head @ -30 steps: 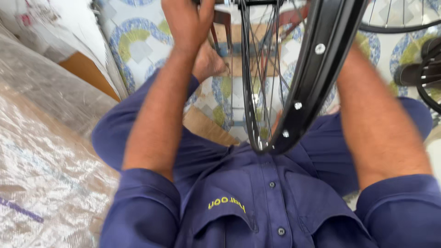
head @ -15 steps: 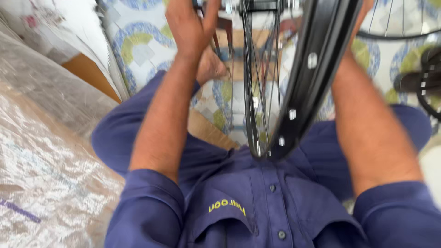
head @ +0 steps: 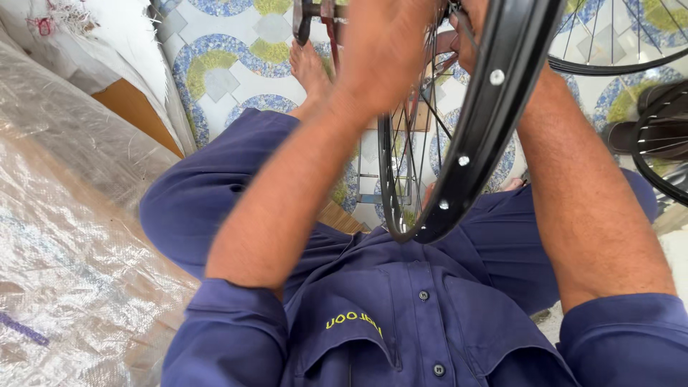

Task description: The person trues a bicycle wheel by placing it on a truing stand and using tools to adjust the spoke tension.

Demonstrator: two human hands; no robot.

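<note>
Patterned floor tiles [head: 236, 72] in blue, green and white run under the seated person, with a plastic-wrapped bundle [head: 64, 236] along the left edge and a bare foot [head: 309, 66] stretched out ahead. Between the knees stands a black bicycle rim [head: 487, 136], upright on its edge, its lowest part just above the lap of the dark blue work clothes [head: 401, 315]. Thin spokes [head: 408, 150] fan up from it toward the top of the view. A second wheel [head: 659, 150] lies off to the right on the floor.

Both hands are raised near the upper part of the rim. The left hand [head: 383, 50] is curled, back to the camera, so I cannot tell what its fingers grip — they sit just beside the spokes and a dark metal part [head: 315, 14] at the top edge. The right hand [head: 466, 32] is mostly hidden behind the rim; its grip cannot be told either.

The risk, as I judge it, is the rim itself: it is steadied only from above, so it could swing or tip against a knee. Fingers working among taut spokes could get pinched — or a spoke bent.
</note>
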